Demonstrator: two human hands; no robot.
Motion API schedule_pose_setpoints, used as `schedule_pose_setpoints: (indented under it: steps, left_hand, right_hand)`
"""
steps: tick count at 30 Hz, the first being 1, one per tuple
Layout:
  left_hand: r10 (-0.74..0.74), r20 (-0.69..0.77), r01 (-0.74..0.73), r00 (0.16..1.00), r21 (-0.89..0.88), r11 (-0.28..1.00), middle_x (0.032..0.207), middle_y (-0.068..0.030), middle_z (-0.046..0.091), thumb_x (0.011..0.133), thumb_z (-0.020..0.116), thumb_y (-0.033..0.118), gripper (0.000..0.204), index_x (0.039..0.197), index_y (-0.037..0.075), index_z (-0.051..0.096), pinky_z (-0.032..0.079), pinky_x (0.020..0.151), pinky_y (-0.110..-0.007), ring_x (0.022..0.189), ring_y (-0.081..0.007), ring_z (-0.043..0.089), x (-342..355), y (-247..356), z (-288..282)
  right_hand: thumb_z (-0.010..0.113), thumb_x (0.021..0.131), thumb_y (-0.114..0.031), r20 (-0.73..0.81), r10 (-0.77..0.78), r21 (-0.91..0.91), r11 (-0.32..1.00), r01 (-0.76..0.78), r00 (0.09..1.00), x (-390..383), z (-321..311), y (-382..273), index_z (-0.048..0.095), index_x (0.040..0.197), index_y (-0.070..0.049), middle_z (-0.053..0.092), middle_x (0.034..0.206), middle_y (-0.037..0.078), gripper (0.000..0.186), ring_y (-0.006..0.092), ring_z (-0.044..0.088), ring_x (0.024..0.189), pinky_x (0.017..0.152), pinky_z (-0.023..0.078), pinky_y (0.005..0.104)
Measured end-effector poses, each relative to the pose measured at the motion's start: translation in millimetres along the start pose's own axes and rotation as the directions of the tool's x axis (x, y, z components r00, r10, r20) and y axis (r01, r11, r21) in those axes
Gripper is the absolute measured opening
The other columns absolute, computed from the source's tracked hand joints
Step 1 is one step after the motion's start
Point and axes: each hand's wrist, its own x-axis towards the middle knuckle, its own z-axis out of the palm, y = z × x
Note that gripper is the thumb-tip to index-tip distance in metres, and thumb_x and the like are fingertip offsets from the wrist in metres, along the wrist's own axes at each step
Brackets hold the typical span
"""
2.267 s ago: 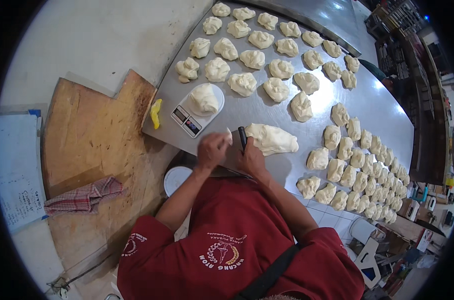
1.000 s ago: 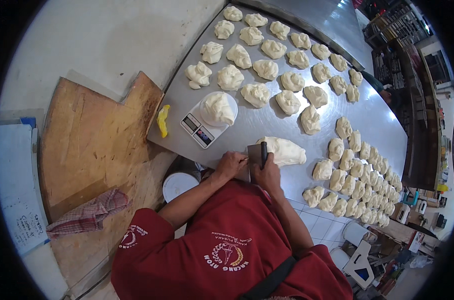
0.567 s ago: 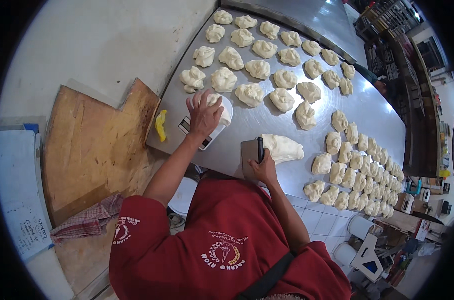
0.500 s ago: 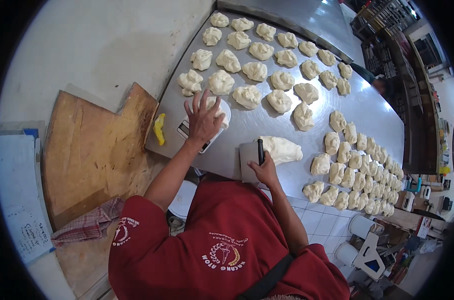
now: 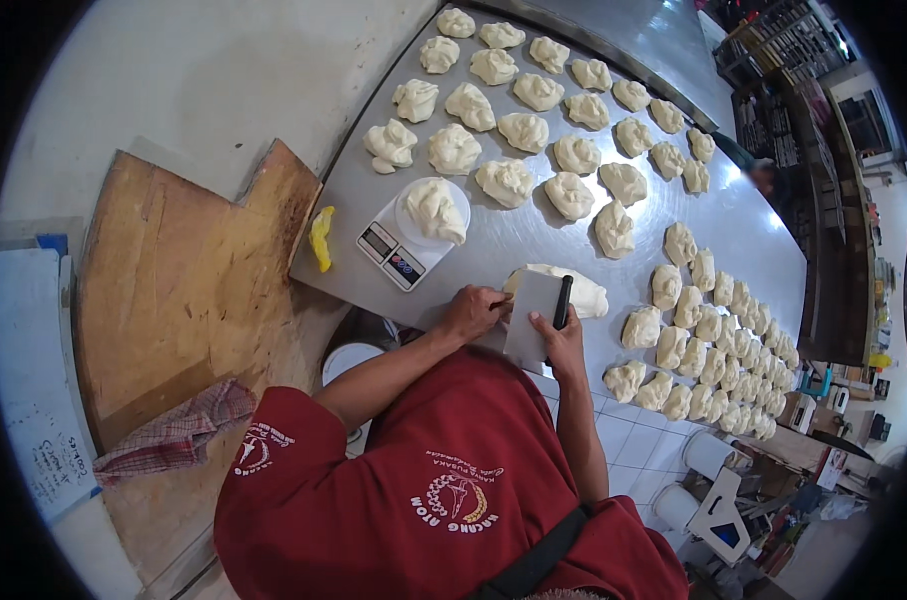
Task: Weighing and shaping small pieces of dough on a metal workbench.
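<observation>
My right hand [image 5: 564, 342] grips a dough scraper [image 5: 536, 315] with a wide metal blade and a black handle, tilted over the near edge of a large dough lump [image 5: 586, 294]. My left hand [image 5: 474, 313] is at the blade's left edge, beside the dough. Its fingers are drawn together, and the blade partly hides the tips, so what they hold is unclear. Ahead of my left hand, a white digital kitchen scale [image 5: 382, 262] carries a dough piece [image 5: 434, 212] on its round plate, touched by neither hand.
Rows of dough pieces [image 5: 494, 66] cover the far part of the metal table [image 5: 349, 225], with tighter rows of smaller-looking pieces [image 5: 689, 320] at the right. A yellow object [image 5: 321, 238] lies near the left edge. Another person's arm [image 5: 736, 152] shows at the far right side.
My left hand has left the dough on the scale and come back to the scraper. The scraper has moved right, over the large dough lump. The scale's front is now uncovered.
</observation>
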Motion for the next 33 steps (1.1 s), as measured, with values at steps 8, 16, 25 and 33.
schedule_pose_setpoints:
  steps: [8, 16, 25, 33]
  left_hand:
    - [0.045, 0.007, -0.045, 0.999, 0.231, 0.972, 0.093, -0.0110, 0.074, 0.086, 0.077, 0.027, 0.027, 0.103, 0.006, 0.078, 0.053, 0.076, -0.044, 0.078, -0.0338, 0.065, -3.3, -3.6, -19.6]
    - [0.183, -0.447, 0.246, 0.876, 0.739, 0.628, 0.154, -0.0207, 0.049, 0.074, 0.088, 0.044, 0.074, 0.139, 0.016, 0.068, 0.037, 0.116, -0.059, 0.139, -0.0435, 0.046, 62.7, 7.2, -99.4]
    - [0.016, -0.454, 0.099, 0.891, 0.228, 0.969, 0.121, -0.0099, 0.074, 0.094, 0.077, 0.026, 0.033, 0.122, 0.010, 0.071, 0.054, 0.097, -0.036, 0.106, -0.0286, 0.070, 103.6, -31.2, -141.6]
    - [0.182, -0.484, -0.150, 0.856, 0.104, 0.983, 0.111, -0.0122, 0.076, 0.101, 0.064, 0.014, 0.020, 0.117, 0.005, 0.073, 0.055, 0.091, -0.039, 0.098, -0.0301, 0.071, 116.1, 17.2, -115.3]
  right_hand:
    - [0.079, 0.093, -0.017, 0.030, -0.023, -0.066, 0.997, 0.025, 0.999, 5.6, 6.7, 0.7, 0.060, 0.126, 0.003, 0.072, 0.109, 0.021, 0.042, 0.0263, 0.070, 0.086, 0.078, 0.057, 0.0365]
    - [0.080, 0.092, -0.017, 0.014, 0.022, -0.076, 0.997, -0.021, 1.000, 10.0, 9.0, -6.8, 0.060, 0.131, 0.004, 0.072, 0.114, 0.022, 0.048, 0.0259, 0.070, 0.092, 0.082, 0.059, 0.0363]
    - [0.079, 0.093, -0.020, -0.041, 0.041, 0.097, 0.995, -0.037, 0.998, 15.7, -3.3, -7.6, 0.060, 0.130, 0.003, 0.072, 0.109, 0.020, 0.047, 0.0261, 0.070, 0.092, 0.081, 0.057, 0.0353]
    - [0.079, 0.093, -0.018, -0.220, 0.118, 0.244, 0.968, -0.062, 0.968, 6.0, -40.9, -6.9, 0.060, 0.131, 0.003, 0.072, 0.108, 0.018, 0.047, 0.0245, 0.070, 0.091, 0.082, 0.058, 0.0350]
